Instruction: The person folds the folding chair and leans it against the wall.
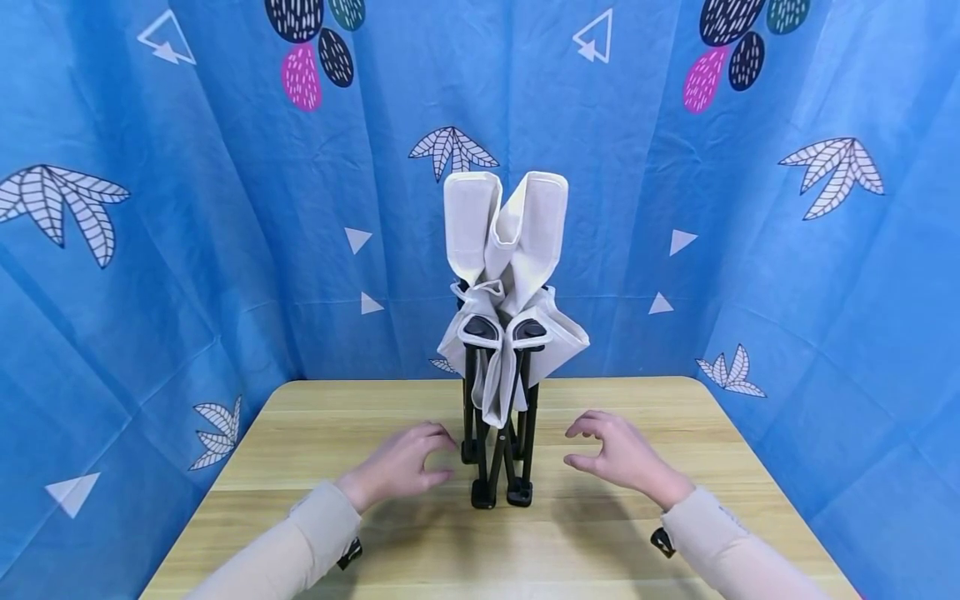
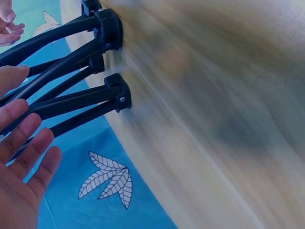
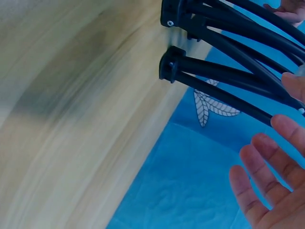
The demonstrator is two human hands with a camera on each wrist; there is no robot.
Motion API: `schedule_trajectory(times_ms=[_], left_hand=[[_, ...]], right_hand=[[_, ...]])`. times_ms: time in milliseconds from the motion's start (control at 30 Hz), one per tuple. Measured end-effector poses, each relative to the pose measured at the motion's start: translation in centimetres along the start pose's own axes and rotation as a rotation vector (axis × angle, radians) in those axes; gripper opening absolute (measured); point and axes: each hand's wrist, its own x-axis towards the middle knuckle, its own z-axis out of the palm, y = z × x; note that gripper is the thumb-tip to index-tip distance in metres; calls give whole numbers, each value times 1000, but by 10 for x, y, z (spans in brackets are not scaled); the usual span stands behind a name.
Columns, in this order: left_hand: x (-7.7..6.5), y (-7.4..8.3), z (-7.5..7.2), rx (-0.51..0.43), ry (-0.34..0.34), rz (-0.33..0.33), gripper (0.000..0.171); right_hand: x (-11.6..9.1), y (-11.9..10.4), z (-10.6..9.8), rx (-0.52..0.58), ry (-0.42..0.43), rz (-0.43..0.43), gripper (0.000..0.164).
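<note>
A folded camping chair with off-white fabric and thin black legs stands upright near the middle of the wooden table. My left hand is just left of the legs, its fingers spread and loosely bent, holding nothing. On the other side, a little farther off, my right hand hovers with thumb and fingers apart, also with nothing in it. The left wrist view shows black feet of the chair resting on the tabletop beyond my left fingers. Similar feet appear past my right fingers in the right wrist view.
The light wooden table has rounded back corners. A blue curtain printed with leaves and triangles hangs behind it and along both sides. Dark wrist straps show under the light sleeves.
</note>
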Motion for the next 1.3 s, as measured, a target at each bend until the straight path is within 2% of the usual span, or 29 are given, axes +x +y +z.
schedule_trajectory(times_ms=[300, 567, 1000, 1300], left_hand=[[-3, 1, 8, -7, -25, -12, 34], [-5, 0, 18, -28, -63, -27, 35], [-5, 3, 28, -65, -147, -71, 38], [-5, 3, 36, -62, -180, -38, 34]], right_hand=[[-5, 2, 14, -20, 5, -34, 29], [-7, 0, 22, 0, -51, -22, 32], [-13, -4, 38, 31, -93, -34, 31], [-14, -9, 46, 52, -164, -19, 30]])
